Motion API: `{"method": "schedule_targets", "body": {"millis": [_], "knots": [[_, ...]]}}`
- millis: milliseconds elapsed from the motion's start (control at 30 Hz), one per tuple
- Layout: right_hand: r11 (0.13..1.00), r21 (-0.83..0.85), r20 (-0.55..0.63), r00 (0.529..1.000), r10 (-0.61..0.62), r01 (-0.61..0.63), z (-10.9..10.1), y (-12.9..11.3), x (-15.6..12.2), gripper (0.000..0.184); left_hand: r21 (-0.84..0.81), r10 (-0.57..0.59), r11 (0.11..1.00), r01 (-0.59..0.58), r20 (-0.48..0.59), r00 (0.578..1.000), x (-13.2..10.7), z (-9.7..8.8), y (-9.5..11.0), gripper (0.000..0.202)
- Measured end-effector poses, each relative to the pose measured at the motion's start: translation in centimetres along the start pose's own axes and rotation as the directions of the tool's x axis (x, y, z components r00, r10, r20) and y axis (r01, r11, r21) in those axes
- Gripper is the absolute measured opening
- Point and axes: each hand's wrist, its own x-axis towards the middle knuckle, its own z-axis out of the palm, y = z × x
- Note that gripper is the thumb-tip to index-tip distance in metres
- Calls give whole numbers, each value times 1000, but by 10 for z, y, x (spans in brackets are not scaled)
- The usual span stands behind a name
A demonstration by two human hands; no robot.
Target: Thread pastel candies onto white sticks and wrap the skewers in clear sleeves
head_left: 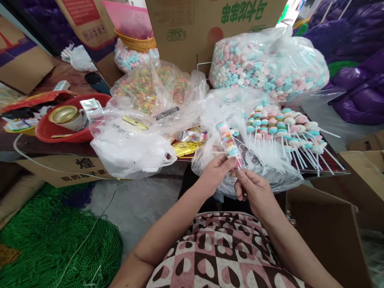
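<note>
Between my hands is a marshmallow skewer (228,141) in a clear printed wrapper, its candy end pointing away from me. My left hand (218,170) is closed around the lower part of the wrapper. My right hand (251,185) pinches the bottom end near the white stick, fingers curled. Under them a clear plastic sheet (270,170) drapes over the table edge. To the right lies a pile of unwrapped marshmallow skewers (285,128) with white sticks. Just left of the held skewer are gold twist ties (184,149) and printed wrappers (189,135).
Behind stand a big bag of pastel marshmallows (267,64) and a bag of small colourful candies (159,86). A white plastic bag (132,152) and a red basin (45,130) are on the left. An open cardboard box (327,236) sits low right; green strands (60,240) cover the floor at left.
</note>
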Motion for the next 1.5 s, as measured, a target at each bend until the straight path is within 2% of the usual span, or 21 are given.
{"method": "schedule_targets", "body": {"millis": [67, 100, 167, 233, 267, 300, 367, 433, 500, 533, 600, 667, 767, 933, 1167, 1267, 1333, 1367, 1433, 1500], "knots": [[1000, -2, 1, 1000, -7, 7, -1, 2, -1, 42, 261, 62, 964, -47, -50, 997, -1, -4, -5, 35], [1000, -4, 1, 1000, -16, 16, -2, 4, 0, 41, 411, 107, 908, -75, -55, 993, -1, -5, -6, 34], [999, -13, -7, 999, -45, 45, -2, 7, 1, 41, 676, 189, 722, -147, 11, 982, 0, -7, -4, 33], [997, -24, -24, 997, -72, 72, -1, 11, 3, 41, 813, 229, 533, -233, 126, 965, 1, -9, 0, 31], [996, -28, -32, 996, -81, 80, 0, 13, 5, 41, 836, 231, 479, -270, 177, 957, 1, -10, 1, 31], [996, -29, -36, 996, -85, 84, 0, 15, 6, 42, 838, 220, 461, -293, 211, 952, 0, -11, 2, 30], [996, -23, -27, 996, -89, 88, 0, 16, 7, 41, 797, 178, 535, -282, 219, 959, -2, -14, 3, 33], [996, -20, -14, 996, -91, 90, 0, 16, 7, 40, 678, 138, 708, -200, 145, 980, -3, -18, 2, 38], [996, -22, -8, 996, -87, 87, 0, 15, 8, 41, 454, 121, 883, -120, 27, 992, -3, -19, 2, 42], [996, -24, -8, 997, -83, 83, 1, 14, 7, 41, 318, 114, 943, -100, -26, 993, -1, -19, 2, 44], [997, -28, 4, 998, -69, 69, 2, 15, 7, 43, 55, 75, 996, -71, -71, 995, 3, -16, 4, 46], [998, -32, 22, 998, -60, 61, 4, 16, 7, 43, -132, 8, 991, -12, -31, 999, 8, -9, 7, 47], [996, -32, 45, 996, -77, 79, 5, 17, 5, 41, -264, -76, 961, 84, 42, 996, 11, 1, 8, 43], [994, -11, 38, 994, -106, 106, 6, 19, 3, 39, -320, -131, 937, 138, 42, 990, 7, 10, 4, 39], [996, -6, 25, 996, -84, 84, 13, 17, 1, 44, -317, -191, 926, 204, 73, 979, 4, 8, -3, 42], [980, -178, 177, 983, -56, 88, -2, -1, 2, 52, -283, -212, 932, 226, 78, 974, 4, 2, 0, 34], [946, -303, 300, 954, -21, 116, -19, -17, 6, 49, -286, -193, 934, 216, 108, 975, 1, -1, 7, 30], [942, -305, 254, 965, -58, 137, -28, -24, 9, 43, -290, -184, 932, 220, 145, 972, -1, -2, 10, 28], [964, -195, 70, 983, -169, 180, -41, -34, 16, 33, -291, -191, 919, 267, 263, 946, -6, -2, 16, 29], [982, -27, 32, 982, -186, 187, -44, -40, 24, 37, -268, -233, 891, 367, 426, 874, -13, 2, 16, 32]]}}
